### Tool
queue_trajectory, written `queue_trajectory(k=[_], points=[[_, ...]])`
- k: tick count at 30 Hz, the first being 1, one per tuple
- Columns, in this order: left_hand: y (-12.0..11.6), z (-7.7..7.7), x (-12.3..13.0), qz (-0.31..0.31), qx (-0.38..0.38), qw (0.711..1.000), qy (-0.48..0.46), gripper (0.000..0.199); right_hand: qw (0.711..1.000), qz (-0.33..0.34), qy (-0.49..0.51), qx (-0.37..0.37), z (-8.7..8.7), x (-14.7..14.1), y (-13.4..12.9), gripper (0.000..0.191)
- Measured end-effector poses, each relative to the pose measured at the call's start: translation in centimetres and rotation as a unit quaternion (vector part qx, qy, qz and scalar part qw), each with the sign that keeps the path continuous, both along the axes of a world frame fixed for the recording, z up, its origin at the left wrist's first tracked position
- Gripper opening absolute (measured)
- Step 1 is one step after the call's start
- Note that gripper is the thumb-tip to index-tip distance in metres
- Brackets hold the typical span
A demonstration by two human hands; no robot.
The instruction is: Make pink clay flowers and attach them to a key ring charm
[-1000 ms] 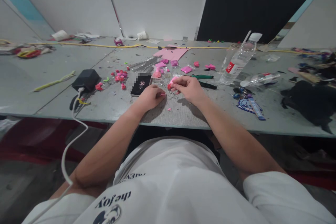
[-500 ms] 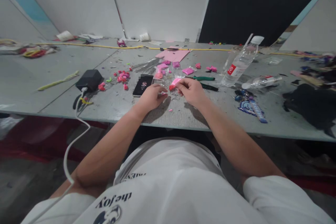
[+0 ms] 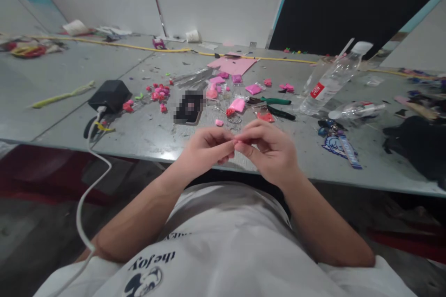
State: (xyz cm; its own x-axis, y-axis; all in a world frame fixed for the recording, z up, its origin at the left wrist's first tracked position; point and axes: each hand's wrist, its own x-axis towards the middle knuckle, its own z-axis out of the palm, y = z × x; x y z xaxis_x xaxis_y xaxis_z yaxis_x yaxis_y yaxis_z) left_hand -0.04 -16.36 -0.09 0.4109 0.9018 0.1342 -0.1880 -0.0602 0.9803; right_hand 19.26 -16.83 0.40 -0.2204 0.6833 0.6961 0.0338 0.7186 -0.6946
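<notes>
L hand (image 3: 208, 151) & R hand (image 3: 274, 152) meet fingertip to fingertip, both pinched closed; poss. a tiny pink bit btwn them, too small to be sure. Just beyond the pinch, slightly L, pink lump (image 3: 219, 122) on table (image 3: 139, 137). Farther out, pink packet (image 3: 238, 105) w/ red piece (image 3: 230, 112) at its edge. Pliers (image 3: 278, 101) beyond & R of grip; phone (image 3: 190, 109) beyond & L.

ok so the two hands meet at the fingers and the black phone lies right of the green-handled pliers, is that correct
Not quite: the head view shows the black phone lying left of the green-handled pliers. The left hand and right hand do meet at the fingers.
</notes>
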Motion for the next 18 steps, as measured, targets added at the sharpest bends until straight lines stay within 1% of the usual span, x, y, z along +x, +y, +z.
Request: queue_trajectory(k=[2, 4, 9, 13, 18], points=[[-1.4, 0.2, 0.2, -0.018, -0.038, 0.999, -0.03, 0.023, 0.999, 0.002, -0.012, 0.029, 0.1, 0.0, -1.2, 0.017], [-2.3, 0.4, 0.1, -0.027, -0.062, 0.997, -0.042, 0.021, 0.999, 0.001, -0.016, 0.043, 0.0, 0.1, -2.0, 0.024], [-3.1, 0.4, -0.1, -0.037, -0.085, 0.995, -0.045, 0.013, 0.998, 0.038, -0.009, 0.057, -0.3, 0.5, -3.0, 0.034], [-3.5, 0.8, -0.1, -0.046, -0.085, 0.995, -0.031, 0.012, 0.998, 0.048, -0.009, 0.032, -0.1, 0.7, -3.6, 0.038], [-4.4, 2.4, 0.1, -0.046, -0.07, 0.996, 0.02, 0.013, 0.996, 0.082, 0.018, -0.032, 0.5, 0.8, -4.4, 0.035]])
